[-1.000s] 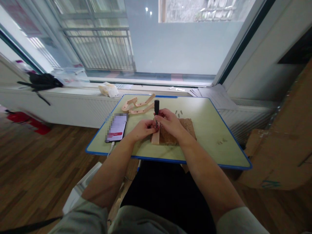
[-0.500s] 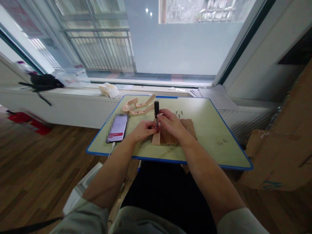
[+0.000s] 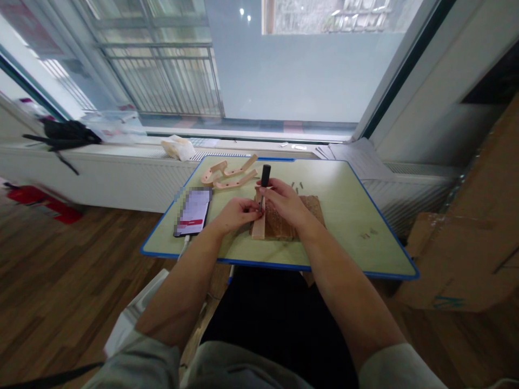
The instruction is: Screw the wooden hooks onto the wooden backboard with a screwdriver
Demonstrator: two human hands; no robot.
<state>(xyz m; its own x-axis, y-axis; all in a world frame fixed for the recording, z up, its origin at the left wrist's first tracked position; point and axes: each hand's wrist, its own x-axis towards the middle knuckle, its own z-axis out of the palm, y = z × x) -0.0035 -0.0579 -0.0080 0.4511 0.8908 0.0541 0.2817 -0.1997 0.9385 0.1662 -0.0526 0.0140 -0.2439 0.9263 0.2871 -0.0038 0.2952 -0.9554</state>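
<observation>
My right hand (image 3: 286,202) grips a screwdriver (image 3: 265,175) by its black handle, with the shaft pointing down and the handle leaning slightly right. Under it lies a pale wooden strip (image 3: 258,230) along the left side of a rough brown board (image 3: 279,231). Beside the shaft's tip, the thumb and fingers of my left hand (image 3: 238,215) are pinched together over the strip. Whatever sits between those fingertips is too small to make out. Several screws (image 3: 298,187) lie on the table just beyond the board.
Curved wooden pieces with holes (image 3: 234,182) rest at the table's back left. A phone (image 3: 194,210) with a white cable (image 3: 185,246) lies left of my left hand. The table (image 3: 357,216) has a blue edge, and small dark bits (image 3: 368,234) lie on its right side.
The screwdriver's handle has gone from upright to tilted a little right. My left hand remains pinched near the tip. The whole view has shifted slightly.
</observation>
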